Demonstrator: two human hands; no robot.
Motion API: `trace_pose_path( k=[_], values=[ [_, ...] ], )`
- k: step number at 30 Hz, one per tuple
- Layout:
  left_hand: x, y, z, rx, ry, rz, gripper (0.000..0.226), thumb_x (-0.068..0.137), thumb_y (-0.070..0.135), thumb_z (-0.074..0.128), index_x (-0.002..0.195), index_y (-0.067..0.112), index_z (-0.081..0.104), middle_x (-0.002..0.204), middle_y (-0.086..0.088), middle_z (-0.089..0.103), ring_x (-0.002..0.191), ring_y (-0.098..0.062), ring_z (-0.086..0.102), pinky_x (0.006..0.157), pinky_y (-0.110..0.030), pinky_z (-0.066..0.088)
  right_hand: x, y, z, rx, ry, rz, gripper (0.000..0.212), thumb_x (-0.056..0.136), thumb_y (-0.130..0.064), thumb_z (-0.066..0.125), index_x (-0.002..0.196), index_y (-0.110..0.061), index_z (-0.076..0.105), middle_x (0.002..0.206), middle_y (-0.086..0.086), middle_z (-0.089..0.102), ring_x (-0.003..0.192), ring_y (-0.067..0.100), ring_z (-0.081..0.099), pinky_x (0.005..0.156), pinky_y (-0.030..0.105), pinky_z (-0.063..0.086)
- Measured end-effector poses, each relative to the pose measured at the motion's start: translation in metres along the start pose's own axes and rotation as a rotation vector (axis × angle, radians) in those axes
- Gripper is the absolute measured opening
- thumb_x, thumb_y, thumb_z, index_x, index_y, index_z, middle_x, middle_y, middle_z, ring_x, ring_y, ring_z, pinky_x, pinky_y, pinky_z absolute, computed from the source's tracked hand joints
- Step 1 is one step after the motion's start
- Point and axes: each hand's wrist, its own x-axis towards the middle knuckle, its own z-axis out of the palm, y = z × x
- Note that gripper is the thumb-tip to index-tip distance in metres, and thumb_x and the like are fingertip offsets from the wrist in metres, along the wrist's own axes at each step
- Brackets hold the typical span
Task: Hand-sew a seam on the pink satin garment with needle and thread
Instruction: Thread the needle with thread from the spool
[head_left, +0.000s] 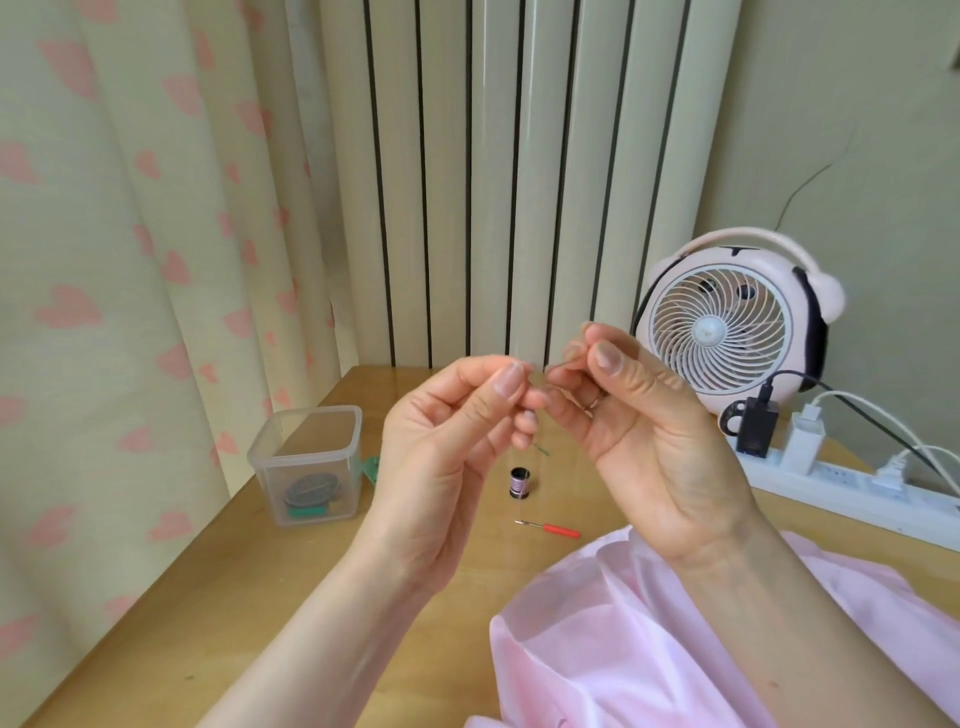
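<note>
Both of my hands are raised above the desk, fingertips almost touching. My left hand (447, 447) pinches the end of a fine thread (536, 441) between thumb and forefinger. The thread hangs down toward a small pink thread spool (519, 483) standing on the wooden desk (322, 597). My right hand (649, 431) pinches a thin needle (553, 368) between thumb and forefinger; it is barely visible, pointing toward the left fingertips. The pink satin garment (675, 649) lies crumpled at the lower right, under my right wrist.
A red-handled seam ripper (553, 528) lies just beyond the garment. A clear plastic box (309, 462) of sewing items stands at the left. A pink desk fan (737, 322) and a white power strip (841, 483) with cables fill the back right. Curtain and radiator stand behind.
</note>
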Motion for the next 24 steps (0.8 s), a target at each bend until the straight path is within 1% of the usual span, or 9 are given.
trace_pose_path(
  k=[4,7,11,13,15,17,19,21,24],
  values=[
    [-0.001,0.004,-0.001,0.185,0.063,0.149,0.008,0.075,0.018,0.066,0.069,0.018,0.072,0.064,-0.002,0.065,0.056,-0.009,0.056,0.057,-0.016,0.046,-0.002,-0.006,-0.001,-0.287,-0.060,-0.126,0.018,0.065,-0.024,0.066,0.077,-0.019,0.078,0.062,-0.004,0.061,0.063,0.009,0.058,0.060,0.021,0.051],
    [-0.003,0.012,0.002,0.277,0.099,0.230,0.007,0.076,0.017,0.071,0.069,0.017,0.070,0.064,-0.001,0.066,0.057,-0.009,0.056,0.058,-0.017,0.046,-0.006,-0.012,0.001,-0.456,-0.102,-0.180,0.019,0.069,-0.025,0.066,0.080,-0.017,0.078,0.060,-0.001,0.060,0.057,0.013,0.056,0.053,0.022,0.047],
    [-0.005,0.017,0.006,0.338,0.113,0.289,0.007,0.075,0.019,0.070,0.069,0.016,0.068,0.065,0.001,0.066,0.057,-0.007,0.055,0.059,-0.017,0.046,-0.009,-0.015,0.005,-0.508,-0.129,-0.156,0.014,0.065,-0.022,0.069,0.074,-0.012,0.076,0.056,0.004,0.059,0.047,0.020,0.058,0.046,0.026,0.050],
    [-0.006,0.018,0.007,0.342,0.125,0.291,0.007,0.073,0.020,0.069,0.067,0.019,0.070,0.064,0.002,0.065,0.056,-0.007,0.054,0.059,-0.017,0.045,-0.010,-0.018,0.007,-0.529,-0.151,-0.128,0.014,0.062,-0.019,0.072,0.072,-0.010,0.074,0.055,0.007,0.060,0.046,0.021,0.060,0.046,0.027,0.050],
    [-0.006,0.018,0.008,0.351,0.133,0.289,0.007,0.072,0.020,0.070,0.065,0.020,0.072,0.062,0.005,0.063,0.056,-0.007,0.053,0.059,-0.016,0.045,-0.011,-0.021,0.007,-0.573,-0.168,-0.115,0.019,0.058,-0.012,0.079,0.075,-0.005,0.072,0.054,0.007,0.061,0.047,0.020,0.060,0.047,0.027,0.051],
    [-0.006,0.017,0.008,0.350,0.136,0.278,0.007,0.071,0.020,0.070,0.065,0.020,0.072,0.060,0.006,0.062,0.056,-0.007,0.052,0.058,-0.015,0.044,-0.011,-0.022,0.006,-0.608,-0.172,-0.118,0.015,0.063,-0.009,0.075,0.076,-0.002,0.071,0.054,0.006,0.063,0.048,0.019,0.061,0.048,0.027,0.051],
    [-0.005,0.017,0.008,0.340,0.132,0.265,0.007,0.070,0.020,0.070,0.064,0.019,0.072,0.059,0.005,0.062,0.055,-0.006,0.052,0.058,-0.015,0.044,-0.012,-0.024,0.005,-0.630,-0.164,-0.123,0.009,0.066,-0.008,0.071,0.073,-0.001,0.070,0.055,0.003,0.065,0.047,0.018,0.061,0.048,0.026,0.051],
    [-0.005,0.017,0.007,0.342,0.121,0.263,0.007,0.070,0.019,0.070,0.063,0.019,0.072,0.060,0.005,0.063,0.055,-0.006,0.052,0.058,-0.015,0.044,-0.013,-0.025,0.005,-0.659,-0.162,-0.119,0.006,0.066,-0.007,0.073,0.069,-0.003,0.070,0.054,0.004,0.065,0.045,0.018,0.061,0.048,0.025,0.051],
    [-0.006,0.017,0.008,0.365,0.099,0.266,0.009,0.072,0.016,0.069,0.063,0.018,0.071,0.058,0.007,0.062,0.056,-0.007,0.054,0.058,-0.016,0.045,-0.015,-0.026,0.008,-0.719,-0.165,-0.099,0.009,0.063,-0.009,0.078,0.066,-0.007,0.070,0.051,0.010,0.063,0.044,0.017,0.060,0.048,0.022,0.049]
  ],
)
